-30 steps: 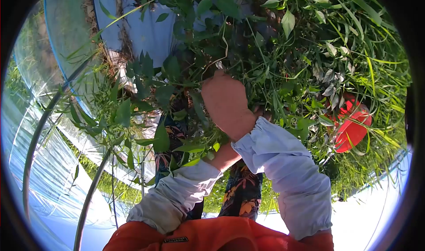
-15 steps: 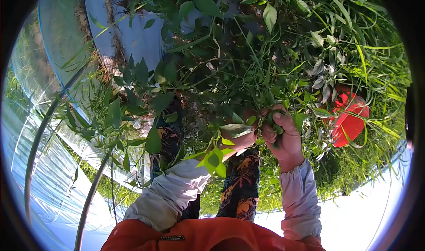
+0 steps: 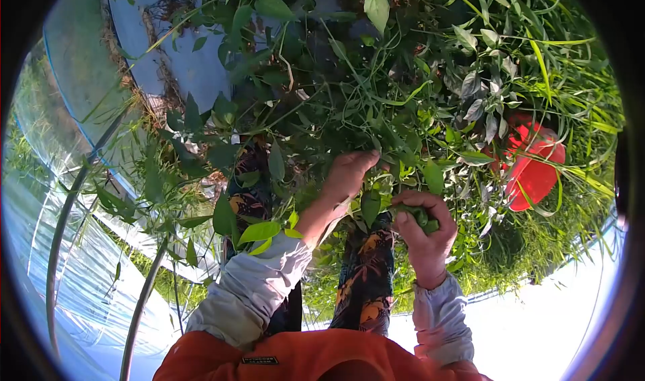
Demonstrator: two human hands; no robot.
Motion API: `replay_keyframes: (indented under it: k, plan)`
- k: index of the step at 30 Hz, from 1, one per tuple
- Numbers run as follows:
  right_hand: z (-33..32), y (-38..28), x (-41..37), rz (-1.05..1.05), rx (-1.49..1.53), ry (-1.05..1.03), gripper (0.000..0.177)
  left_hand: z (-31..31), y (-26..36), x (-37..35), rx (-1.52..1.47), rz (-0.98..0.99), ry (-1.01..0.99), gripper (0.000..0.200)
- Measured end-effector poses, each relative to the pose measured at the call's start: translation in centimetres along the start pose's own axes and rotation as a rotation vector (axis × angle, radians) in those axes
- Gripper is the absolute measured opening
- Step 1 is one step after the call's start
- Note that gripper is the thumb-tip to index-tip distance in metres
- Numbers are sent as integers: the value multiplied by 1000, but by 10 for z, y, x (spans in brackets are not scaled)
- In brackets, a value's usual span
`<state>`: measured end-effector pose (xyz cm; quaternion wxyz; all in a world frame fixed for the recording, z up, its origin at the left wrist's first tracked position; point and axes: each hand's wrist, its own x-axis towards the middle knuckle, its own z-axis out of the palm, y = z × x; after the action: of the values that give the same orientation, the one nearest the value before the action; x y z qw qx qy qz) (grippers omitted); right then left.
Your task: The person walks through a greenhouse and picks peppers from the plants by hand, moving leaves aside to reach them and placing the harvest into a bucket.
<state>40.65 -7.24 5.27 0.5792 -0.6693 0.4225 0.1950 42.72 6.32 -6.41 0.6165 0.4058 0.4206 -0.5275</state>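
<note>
Well to the left of the red container [image 3: 537, 178], clear plastic sheeting [image 3: 74, 247] hangs beside a curved pole [image 3: 146, 290], which probably helps hold it up. Somewhat closer to the container, though well left of it, lies a pale ground sheet [image 3: 205, 62].

Next along, left of the container, the left hand [image 3: 346, 176] reaches among leafy stems, its back uppermost, perhaps to steady or part the growth. Its fingers run into leaves and shade, so I cannot tell whether they are spread or pinching something.

Between that hand and the container, on the container's near left side, is the right hand [image 3: 430, 243]. Its fingers curl around what look like green peppers [image 3: 421, 215] (more than one, it seems), cradled against the palm, likely so that none slips out. The peppers are apart from the container.

The container itself sits tilted, grass blades [image 3: 581, 173] crossing it and crowding its right side; the growth around it may be what props it.
</note>
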Motion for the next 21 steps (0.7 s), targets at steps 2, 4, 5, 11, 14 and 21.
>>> replay_keyframes:
  k: [2, 4, 5, 11, 14, 21]
  plan:
    - [-49, -15, 0, 181, 383, 122, 20, -4, 0, 4, 242, -26, 25, 33]
    - [-132, -2, 4, 180, 528, 445, 20, -2, -13, 8, 145, 53, 44, 33]
    - [-184, 8, 5, 212, 596, 487, 23, 2, -15, 9, 89, 76, 23, 34]
    - [-425, 45, 38, 463, 927, 686, 35, 2, 3, -4, 224, 65, -12, 38]
    - [-428, 46, 41, 349, 751, 838, 32, -5, -15, 8, 136, 175, -107, 40]
    - [-47, -61, 44, -369, -324, 97, 16, -8, -25, 12, 108, 216, -142, 31]
